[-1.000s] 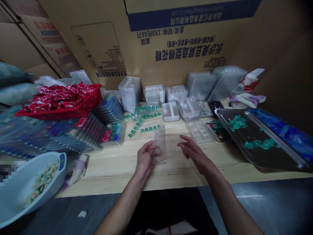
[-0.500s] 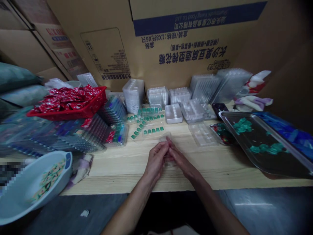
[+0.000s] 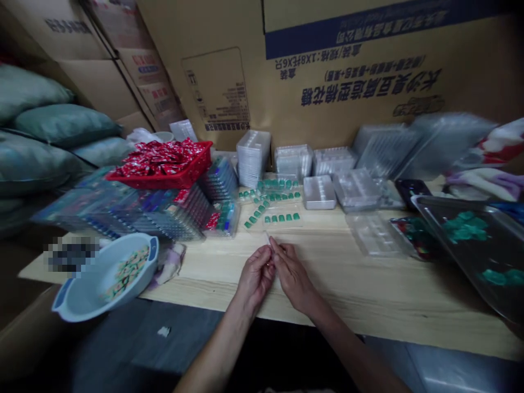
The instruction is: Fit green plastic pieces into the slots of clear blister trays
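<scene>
Both hands meet over the front middle of the table. My left hand (image 3: pixel 254 275) has its fingers curled in a closed grip, and my right hand (image 3: pixel 293 277) presses against it with fingers together. Between them is a thin pale plastic piece (image 3: pixel 267 238), apparently clear and seen nearly edge-on; only its tip shows past the fingertips. Just beyond lies a clear tray with a row of green pieces (image 3: pixel 282 218). Behind it, more clear trays of green pieces (image 3: pixel 278 196) overlap each other.
Stacked clear trays (image 3: pixel 319 192) line the back, before a large cardboard box (image 3: pixel 286 109). On the left are a red basket (image 3: pixel 180 177) of sachets, filled packs (image 3: pixel 164 215) and a blue basin (image 3: pixel 94 311). An empty clear tray (image 3: pixel 376 234) and a dark metal tray (image 3: pixel 454 256) sit right.
The view has swung left, so table items appear further right. The clear plastic between my hands has turned from lying flatter to nearly edge-on. My right hand has shifted around it.
</scene>
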`<action>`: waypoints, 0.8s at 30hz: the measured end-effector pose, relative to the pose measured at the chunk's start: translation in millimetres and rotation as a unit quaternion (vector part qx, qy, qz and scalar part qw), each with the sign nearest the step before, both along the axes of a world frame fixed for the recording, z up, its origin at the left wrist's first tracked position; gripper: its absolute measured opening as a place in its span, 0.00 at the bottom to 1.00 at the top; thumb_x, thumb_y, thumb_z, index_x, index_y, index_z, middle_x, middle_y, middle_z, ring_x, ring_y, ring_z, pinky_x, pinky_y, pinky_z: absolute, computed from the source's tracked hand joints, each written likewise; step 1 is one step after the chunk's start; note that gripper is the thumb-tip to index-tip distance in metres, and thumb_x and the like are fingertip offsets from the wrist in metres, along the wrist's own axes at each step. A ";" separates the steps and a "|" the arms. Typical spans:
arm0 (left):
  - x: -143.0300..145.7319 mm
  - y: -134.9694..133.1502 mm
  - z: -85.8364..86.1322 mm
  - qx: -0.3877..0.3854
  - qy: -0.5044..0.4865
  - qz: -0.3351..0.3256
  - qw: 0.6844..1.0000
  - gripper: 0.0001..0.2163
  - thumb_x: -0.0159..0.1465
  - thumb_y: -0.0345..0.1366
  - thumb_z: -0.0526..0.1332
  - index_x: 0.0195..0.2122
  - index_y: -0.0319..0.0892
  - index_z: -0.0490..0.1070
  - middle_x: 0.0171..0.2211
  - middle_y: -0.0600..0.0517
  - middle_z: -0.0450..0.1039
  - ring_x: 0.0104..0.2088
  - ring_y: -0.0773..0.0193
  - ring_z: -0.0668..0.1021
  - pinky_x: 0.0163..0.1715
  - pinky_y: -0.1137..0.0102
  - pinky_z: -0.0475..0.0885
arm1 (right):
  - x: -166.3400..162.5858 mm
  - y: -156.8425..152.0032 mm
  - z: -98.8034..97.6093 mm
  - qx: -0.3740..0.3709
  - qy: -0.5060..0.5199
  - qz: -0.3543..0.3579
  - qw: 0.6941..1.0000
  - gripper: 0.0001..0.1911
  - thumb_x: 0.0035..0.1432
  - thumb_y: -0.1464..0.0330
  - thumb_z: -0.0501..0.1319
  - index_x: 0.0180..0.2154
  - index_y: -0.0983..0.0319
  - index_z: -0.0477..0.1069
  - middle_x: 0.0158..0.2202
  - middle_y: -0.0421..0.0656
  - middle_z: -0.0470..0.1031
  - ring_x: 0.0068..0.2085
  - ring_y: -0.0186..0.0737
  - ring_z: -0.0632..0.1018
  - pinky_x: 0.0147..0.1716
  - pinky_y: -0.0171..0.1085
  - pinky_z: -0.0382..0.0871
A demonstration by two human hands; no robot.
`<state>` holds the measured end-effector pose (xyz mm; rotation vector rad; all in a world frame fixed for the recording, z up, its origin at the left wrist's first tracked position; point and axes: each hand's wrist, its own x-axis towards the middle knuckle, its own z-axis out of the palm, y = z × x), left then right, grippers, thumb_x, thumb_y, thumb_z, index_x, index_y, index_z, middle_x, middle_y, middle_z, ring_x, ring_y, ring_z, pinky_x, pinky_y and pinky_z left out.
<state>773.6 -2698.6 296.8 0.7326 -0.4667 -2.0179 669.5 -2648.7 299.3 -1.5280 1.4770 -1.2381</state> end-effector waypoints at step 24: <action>-6.1 4.7 -20.5 0.102 0.042 0.001 0.994 0.07 0.55 0.27 0.71 0.33 0.37 0.75 0.27 0.54 0.75 0.25 0.75 0.76 0.27 0.82 0.71 | 2.2 5.1 -21.0 0.031 -0.050 -0.019 0.998 0.28 0.69 0.56 0.45 0.67 0.53 0.55 0.57 0.48 0.65 0.60 0.44 0.66 0.60 0.46 0.62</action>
